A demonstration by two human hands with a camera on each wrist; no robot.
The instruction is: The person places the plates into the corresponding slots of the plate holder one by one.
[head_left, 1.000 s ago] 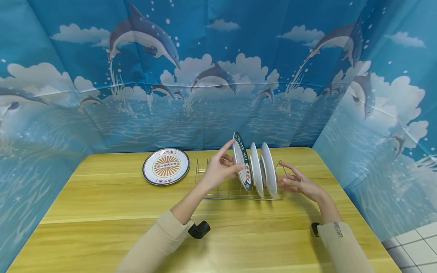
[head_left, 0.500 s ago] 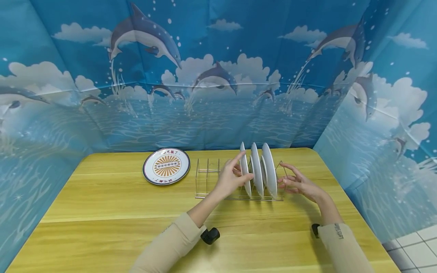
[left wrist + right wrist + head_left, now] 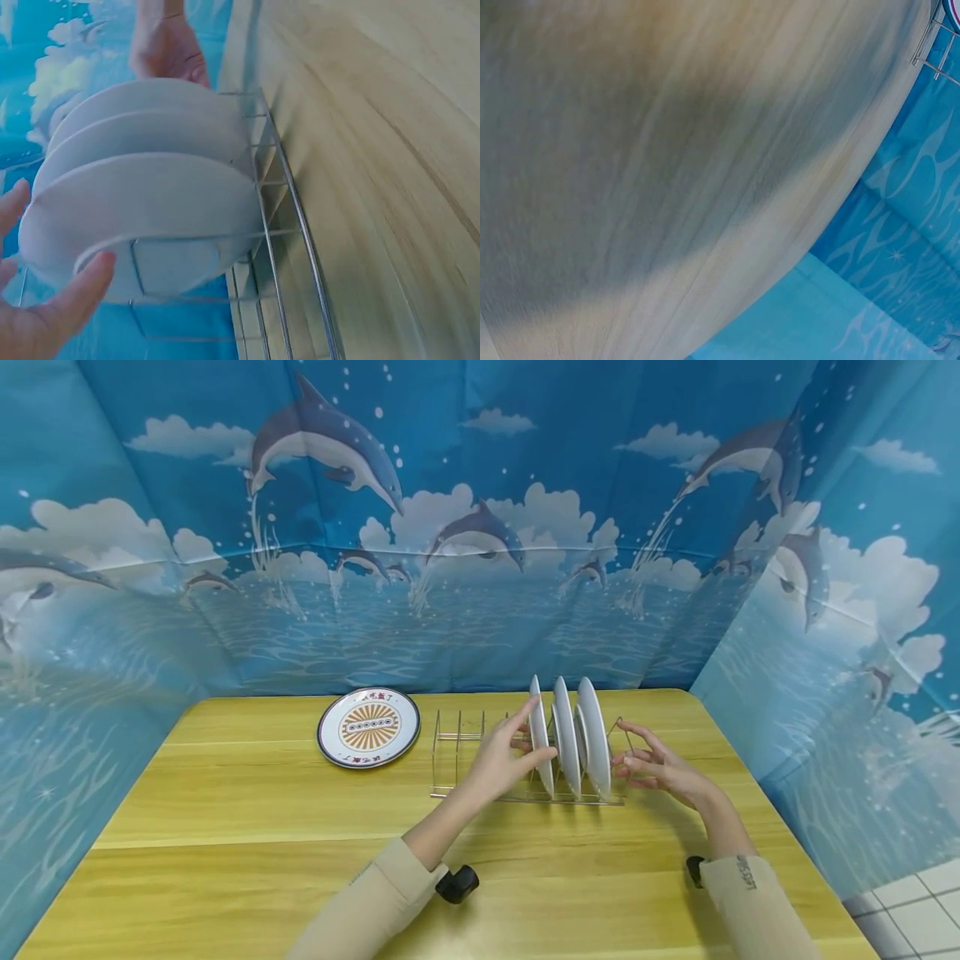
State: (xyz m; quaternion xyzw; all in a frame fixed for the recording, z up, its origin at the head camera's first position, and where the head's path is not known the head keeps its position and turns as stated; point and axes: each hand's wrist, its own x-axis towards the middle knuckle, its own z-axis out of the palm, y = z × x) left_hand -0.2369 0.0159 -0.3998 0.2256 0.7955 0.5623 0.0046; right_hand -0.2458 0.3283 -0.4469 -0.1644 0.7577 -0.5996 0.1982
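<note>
A wire dish rack (image 3: pixel 445 792) holds 3 white plates standing on edge in its right half. My left hand (image 3: pixel 497 758) is at the leftmost plate (image 3: pixel 546 779), thumb and fingers spread along its face and rim. In the left wrist view, the left thumb (image 3: pixel 88 281) lies against or just off that plate's underside, near its foot ring. The middle plate (image 3: pixel 567 735) and the rightmost plate (image 3: pixel 595 739) stand beside it. Curled fingers of my right hand (image 3: pixel 663 770) hold the rack's right end wire. The right wrist view does not show this hand.
Another plate (image 3: pixel 368 727), with an orange sunburst pattern, lies flat on the wooden table (image 3: pixel 225 810) left of the rack. A blue dolphin-print curtain (image 3: pixel 450 610) hangs along the table's back and right sides.
My left hand has moved right and tipped the patterned plate upright into the rack beside the other two. Its fingers have since loosened little, if at all. My right hand stays at the rack's end.
</note>
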